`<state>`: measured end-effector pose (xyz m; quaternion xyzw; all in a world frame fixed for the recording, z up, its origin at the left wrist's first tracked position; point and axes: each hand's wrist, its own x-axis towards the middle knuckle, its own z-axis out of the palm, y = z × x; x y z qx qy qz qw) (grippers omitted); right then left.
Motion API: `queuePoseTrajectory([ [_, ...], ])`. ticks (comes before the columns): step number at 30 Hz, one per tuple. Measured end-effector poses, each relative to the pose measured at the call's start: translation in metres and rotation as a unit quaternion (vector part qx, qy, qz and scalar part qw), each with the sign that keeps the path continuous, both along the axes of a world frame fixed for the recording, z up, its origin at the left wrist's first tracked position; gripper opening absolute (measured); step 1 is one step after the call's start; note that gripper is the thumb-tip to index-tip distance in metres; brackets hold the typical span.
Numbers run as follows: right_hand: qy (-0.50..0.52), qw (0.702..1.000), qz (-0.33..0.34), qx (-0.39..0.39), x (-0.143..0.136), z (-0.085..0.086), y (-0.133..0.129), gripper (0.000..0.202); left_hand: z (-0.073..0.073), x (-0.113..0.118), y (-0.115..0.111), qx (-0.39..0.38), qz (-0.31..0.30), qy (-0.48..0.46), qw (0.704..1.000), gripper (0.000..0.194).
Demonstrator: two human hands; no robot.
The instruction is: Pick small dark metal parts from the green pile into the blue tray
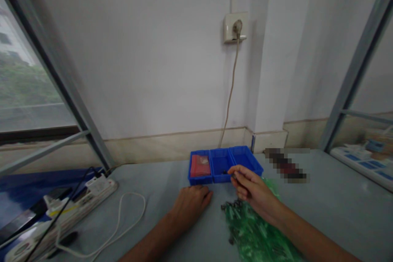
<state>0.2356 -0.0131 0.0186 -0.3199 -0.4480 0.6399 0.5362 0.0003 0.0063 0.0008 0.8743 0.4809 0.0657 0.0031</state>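
Note:
My right hand (248, 186) is raised at the front edge of the blue bins, thumb and fingertips pinched on a small dark part (233, 176) that is mostly hidden. Below it, several small dark metal pieces (233, 204) lie at the mouth of a green plastic bag (258, 233). The middle blue bin (220, 159) has a small dark item (225, 172) near its front. My left hand (193, 202) rests palm down on the table before the left blue bin (201, 180), fingers curled under; nothing shows in it.
A red packet (200, 166) sits in the left bin, beside the right blue bin (244, 157). Power strips (101, 190) and a looping white cable (123, 229) occupy the table's left side. A blurred dark object (285, 166) lies right of the bins; the wall stands behind.

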Motion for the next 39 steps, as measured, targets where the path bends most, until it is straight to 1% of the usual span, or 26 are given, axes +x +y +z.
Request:
queuePoseTrajectory([
  [3, 0.013, 1.0, -0.001, -0.019, 0.0, 0.0, 0.001, 0.035, 0.0, 0.0, 0.0, -0.004, 0.002, -0.004, 1.0, 0.036],
  [6, -0.004, 1.0, -0.02, -0.008, -0.001, -0.001, 0.002, 0.04, 0.001, 0.0, 0.0, -0.01, 0.005, -0.001, 1.0, 0.037],
  [8, -0.048, 0.998, -0.038, 0.02, 0.0, -0.001, 0.002, 0.041, 0.001, 0.0, 0.0, -0.011, 0.004, -0.002, 1.0, 0.037],
  [10, -0.123, 0.989, -0.056, 0.057, 0.002, -0.002, 0.003, 0.038, 0.0, 0.0, 0.0, -0.007, 0.0, -0.004, 1.0, 0.035],
  [12, -0.205, 0.969, -0.087, 0.104, 0.004, -0.002, 0.004, 0.032, 0.001, 0.0, -0.001, -0.006, -0.002, -0.002, 1.0, 0.034],
  [15, -0.296, 0.921, -0.155, 0.199, 0.008, -0.002, 0.006, 0.023, 0.003, 0.0, -0.002, -0.014, -0.002, -0.006, 1.0, 0.033],
  [17, -0.336, 0.892, -0.185, 0.24, 0.01, -0.003, 0.008, 0.021, 0.005, 0.001, -0.003, -0.021, 0.0, -0.008, 1.0, 0.031],
  [21, -0.385, 0.863, -0.218, 0.244, 0.012, -0.007, 0.008, 0.019, 0.007, 0.002, -0.003, -0.021, 0.004, 0.002, 1.0, 0.028],
  [23, -0.4, 0.849, -0.234, 0.255, 0.014, -0.009, 0.008, 0.015, 0.007, 0.003, -0.003, -0.018, -0.001, 0.001, 1.0, 0.026],
  [25, -0.426, 0.827, -0.236, 0.281, 0.015, -0.009, 0.008, 0.009, 0.006, 0.002, -0.003, -0.015, -0.007, -0.003, 1.0, 0.023],
  [29, -0.499, 0.777, -0.223, 0.313, 0.016, -0.009, 0.009, 0.017, 0.005, 0.002, -0.003, -0.013, -0.014, -0.013, 1.0, 0.019],
  [33, -0.541, 0.754, -0.205, 0.312, 0.016, -0.012, 0.011, 0.022, 0.003, 0.001, -0.002, -0.01, -0.025, -0.037, 0.999, 0.014],
  [36, -0.549, 0.747, -0.203, 0.315, 0.016, -0.015, 0.011, 0.025, 0.002, 0.0, -0.001, 0.002, -0.047, -0.049, 0.998, 0.011],
  [39, -0.549, 0.745, -0.208, 0.318, 0.014, -0.016, 0.01, 0.026, 0.003, -0.001, -0.001, -0.001, -0.061, -0.047, 0.997, 0.012],
])
